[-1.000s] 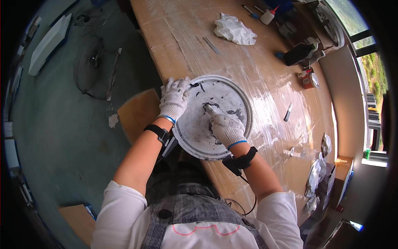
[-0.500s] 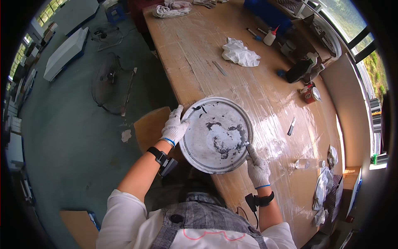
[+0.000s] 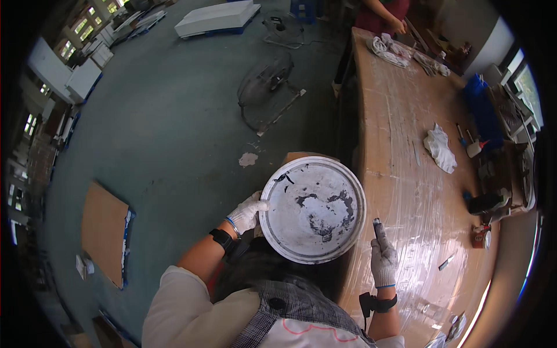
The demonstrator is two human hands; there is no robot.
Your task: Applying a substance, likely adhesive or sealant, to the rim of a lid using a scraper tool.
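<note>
A round whitish bucket lid (image 3: 284, 226) with a raised rim and dark, blotchy stains stands before me, beside the table's left edge. My left hand (image 3: 248, 212), in a white knitted glove, is closed on its left rim, thumb on top. To the right of the lid, apart from it, my gloved right hand (image 3: 384, 261) is over the table. Its fingers are mostly curled, and a narrow grey piece with a dark tip points forward from them. Whether that is a small tool or a soiled glove finger is hard to make out.
The film-covered table (image 3: 394, 145) bears a crumpled white cloth (image 3: 441, 149), a knife (image 3: 446, 263), a red-tipped bottle (image 3: 476, 148) and a red can (image 3: 481, 238). A floor fan (image 3: 266, 87) and a cardboard sheet (image 3: 106, 232) are on the floor. A person (image 3: 386, 14) stands at the table's far end.
My view has swung left. The lid has shifted left relative to the table, over the floor side, still in my left hand. My right hand has come away from its right rim.
</note>
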